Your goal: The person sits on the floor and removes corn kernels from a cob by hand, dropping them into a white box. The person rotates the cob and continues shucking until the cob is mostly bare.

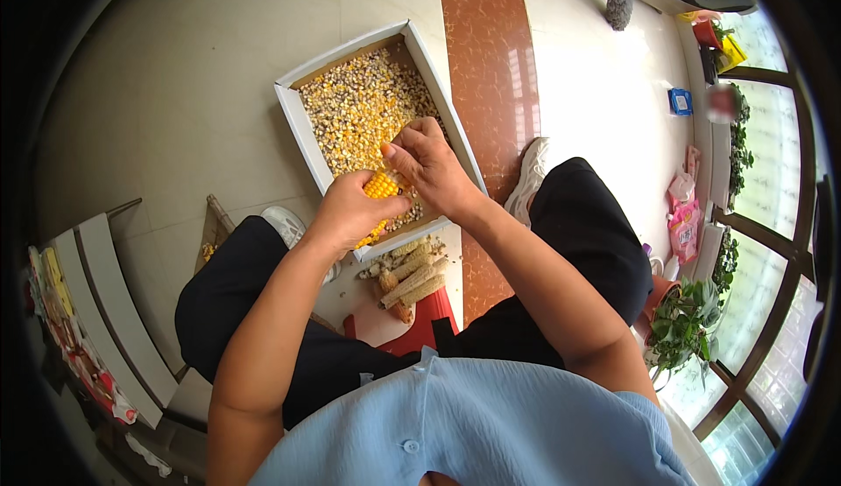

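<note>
My left hand [351, 213] grips an ear of yellow corn [381, 186], part of its kernels showing between thumb and fingers. The ear is over the near end of a shallow white cardboard box [299, 121]. Beside its upper end, my right hand [427, 164] has curled fingers with the thumb close against them. Whether it pinches a kernel is hidden. Loose corn kernels [361, 108], yellow, pale and some dark, cover much of the box's bottom.
Several stripped corn cobs [420, 282] are piled by a red plastic stool [427, 328] between my legs. A wooden stick [220, 213] lies past my left knee. A slatted bench [112, 322] stands left. Potted plants [683, 328] line the windows at right.
</note>
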A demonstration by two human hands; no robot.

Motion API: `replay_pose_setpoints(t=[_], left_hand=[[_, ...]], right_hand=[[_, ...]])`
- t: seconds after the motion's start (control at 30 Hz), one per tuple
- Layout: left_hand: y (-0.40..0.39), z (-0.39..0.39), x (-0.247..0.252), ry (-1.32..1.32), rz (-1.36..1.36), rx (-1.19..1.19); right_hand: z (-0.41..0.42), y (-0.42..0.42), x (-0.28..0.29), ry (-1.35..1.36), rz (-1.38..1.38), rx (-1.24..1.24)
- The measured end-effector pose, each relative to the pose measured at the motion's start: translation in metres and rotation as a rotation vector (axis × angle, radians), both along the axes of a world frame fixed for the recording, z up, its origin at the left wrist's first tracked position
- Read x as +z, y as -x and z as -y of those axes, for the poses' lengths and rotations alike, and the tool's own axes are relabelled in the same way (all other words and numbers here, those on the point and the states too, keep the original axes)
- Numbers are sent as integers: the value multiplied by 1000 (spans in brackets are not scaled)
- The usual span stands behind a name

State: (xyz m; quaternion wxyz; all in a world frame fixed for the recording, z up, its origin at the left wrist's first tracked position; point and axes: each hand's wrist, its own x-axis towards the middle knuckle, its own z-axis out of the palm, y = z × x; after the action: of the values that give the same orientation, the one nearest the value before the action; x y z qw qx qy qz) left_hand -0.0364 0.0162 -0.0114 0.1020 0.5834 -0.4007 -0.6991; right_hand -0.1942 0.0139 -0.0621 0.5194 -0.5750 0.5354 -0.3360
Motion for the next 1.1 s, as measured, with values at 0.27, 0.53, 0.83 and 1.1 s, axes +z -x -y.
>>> replay_pose_setpoints(t=[0.27, 0.53, 0.83, 1.1], left_hand=[[1, -3, -10, 138, 109, -60], [0, 5, 8, -20, 10, -29], [-12, 9, -10, -236, -287, 19], [-13, 10, -7, -304, -359, 0]], right_hand=[[0, -6, 10, 187, -118, -55], [-2, -6, 9, 204, -161, -60], [9, 5, 10, 113, -92, 17], [8, 18, 18, 36, -288, 195]])
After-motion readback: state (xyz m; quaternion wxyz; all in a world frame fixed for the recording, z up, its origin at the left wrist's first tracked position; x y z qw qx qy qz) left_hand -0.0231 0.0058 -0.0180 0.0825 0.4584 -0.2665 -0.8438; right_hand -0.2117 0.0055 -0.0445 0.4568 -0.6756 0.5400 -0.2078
